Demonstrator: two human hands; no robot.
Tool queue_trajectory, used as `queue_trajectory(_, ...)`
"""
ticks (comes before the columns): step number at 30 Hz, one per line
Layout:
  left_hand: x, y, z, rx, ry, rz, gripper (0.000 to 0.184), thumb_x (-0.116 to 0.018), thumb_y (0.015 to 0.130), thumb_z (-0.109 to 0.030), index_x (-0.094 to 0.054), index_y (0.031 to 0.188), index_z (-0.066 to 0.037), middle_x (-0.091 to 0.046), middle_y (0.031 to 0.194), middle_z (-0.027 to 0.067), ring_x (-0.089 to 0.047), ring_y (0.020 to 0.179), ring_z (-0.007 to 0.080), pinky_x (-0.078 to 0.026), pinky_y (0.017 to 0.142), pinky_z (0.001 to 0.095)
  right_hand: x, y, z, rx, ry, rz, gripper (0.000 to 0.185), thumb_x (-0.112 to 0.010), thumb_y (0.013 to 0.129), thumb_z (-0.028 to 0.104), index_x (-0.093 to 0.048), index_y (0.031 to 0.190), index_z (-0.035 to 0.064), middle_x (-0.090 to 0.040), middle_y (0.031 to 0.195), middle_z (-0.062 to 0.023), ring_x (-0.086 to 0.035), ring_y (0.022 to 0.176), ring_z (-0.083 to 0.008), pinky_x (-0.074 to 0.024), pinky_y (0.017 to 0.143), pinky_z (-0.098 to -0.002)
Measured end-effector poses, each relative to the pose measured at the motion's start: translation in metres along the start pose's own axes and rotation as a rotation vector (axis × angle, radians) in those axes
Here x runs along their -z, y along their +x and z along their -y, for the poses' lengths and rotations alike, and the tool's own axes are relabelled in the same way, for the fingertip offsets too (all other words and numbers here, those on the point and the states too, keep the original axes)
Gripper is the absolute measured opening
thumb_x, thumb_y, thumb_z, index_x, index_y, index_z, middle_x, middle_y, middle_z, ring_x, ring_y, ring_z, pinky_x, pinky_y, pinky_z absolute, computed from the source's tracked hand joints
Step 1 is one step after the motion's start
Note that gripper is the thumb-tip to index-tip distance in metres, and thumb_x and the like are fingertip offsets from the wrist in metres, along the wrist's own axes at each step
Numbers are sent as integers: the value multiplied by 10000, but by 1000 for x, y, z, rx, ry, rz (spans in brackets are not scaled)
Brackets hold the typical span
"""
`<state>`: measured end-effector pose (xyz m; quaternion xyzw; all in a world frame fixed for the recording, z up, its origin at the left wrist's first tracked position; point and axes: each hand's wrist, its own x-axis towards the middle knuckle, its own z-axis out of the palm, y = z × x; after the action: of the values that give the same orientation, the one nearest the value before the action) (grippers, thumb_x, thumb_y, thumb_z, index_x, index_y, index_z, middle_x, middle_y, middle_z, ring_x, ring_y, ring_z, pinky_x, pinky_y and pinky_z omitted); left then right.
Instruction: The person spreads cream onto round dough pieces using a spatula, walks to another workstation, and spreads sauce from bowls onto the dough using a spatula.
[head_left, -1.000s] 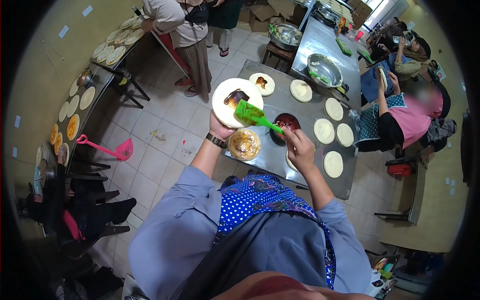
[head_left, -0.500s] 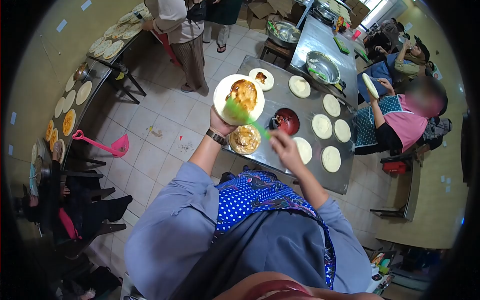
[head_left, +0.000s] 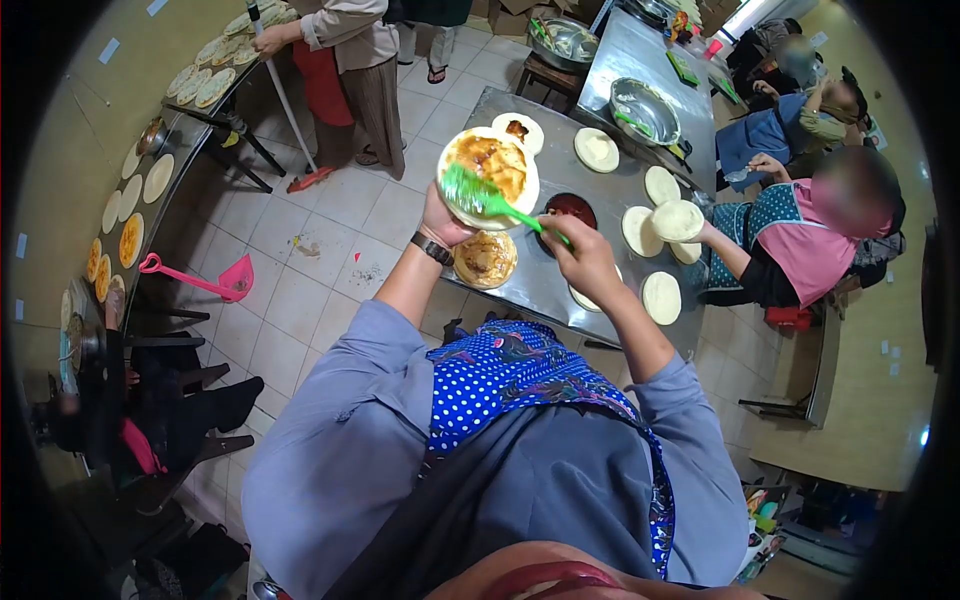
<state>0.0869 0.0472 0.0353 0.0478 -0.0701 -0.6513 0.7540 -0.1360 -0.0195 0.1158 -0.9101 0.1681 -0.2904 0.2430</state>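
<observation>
Supporting one pale round (head_left: 490,160) from beneath with left hand (head_left: 446,220), upper face turned toward camera. Cannot tell whether left fingers lie apart or together; largely hidden behind the round. Right hand (head_left: 588,256): fingers clamped on handle of one green brush (head_left: 478,195), head over lower-left part of one glossy brown coating (head_left: 508,168), left of right fingertips.

Counted around the fingers, on one metal table (head_left: 620,190):
- Just beyond right fingers: one red bowl (head_left: 571,207), partly covered by hand and brush.
- Between the two hands: one brown-coated round (head_left: 485,262).
- Beyond left fingers, edge overlapped by held round: one brown-dabbed round (head_left: 522,135).
- Farther out and to the right of right fingers: five plain rounds (head_left: 661,298), one partly covered. Sixth plain round just behind right wrist, mostly hidden.

Well right of right fingers: one co-worker's hand (head_left: 706,234), bearing one further uncoated round (head_left: 677,221).
Far beyond right fingers: one steel basin (head_left: 655,98) with one green utensil (head_left: 633,125) inside.
</observation>
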Motion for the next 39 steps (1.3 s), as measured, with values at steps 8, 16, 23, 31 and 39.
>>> queue_trajectory(8, -5, -10, -14, -26, 24, -37, 497, -360, 947, -361, -435, 1321, -42, -481, 1332, 161, -489, 1202, 330, -388, 1014, 517, 76, -6, -22, -35, -536, -57, 356, -647, 734, 62, -632, 1083, 135, -562, 788, -70, -594, 677, -255, -470, 561, -365)
queue_trajectory(16, -11, -5, 19, -49, 18, 11, 530, -376, 943, -393, -410, 1342, -45, -461, 1348, 167, -471, 1221, 336, -385, 1023, 511, 26, 10, -29, -126, -388, -98, 339, -625, 762, 80, -618, 1093, 153, -556, 814, -72, -602, 691, -270, -467, 558, -373)
queue_trajectory(23, 0, -3, 11, -243, 12, -9, 555, -369, 938, -399, -399, 1348, -27, -446, 1359, 178, -444, 1244, 345, -354, 1043, 525, 18, -72, -27, -475, 283, 127, 222, -596, 874, 113, -613, 1089, 57, -618, 754, -75, -556, 671, -123, -453, 638, -276)
queue_trajectory(31, -12, 13, 29, -255, -22, -11, 535, -352, 937, -367, -421, 1328, -9, -489, 1323, 171, -476, 1219, 323, -376, 1039, 485, -9, -78, -12, -517, 461, 166, 222, -565, 912, 105, -585, 1117, 22, -543, 779, 1, -496, 710, -66, -424, 642, -225)
queue_trajectory(39, -29, 6, 46, -90, 82, -24, 546, -366, 943, -424, -432, 1327, -42, -491, 1325, 151, -487, 1211, 310, -385, 1033, 469, 4, -26, -26, -509, 507, -88, 193, -572, 900, 115, -591, 1070, 26, -578, 737, -45, -509, 661, -90, -431, 609, -255)
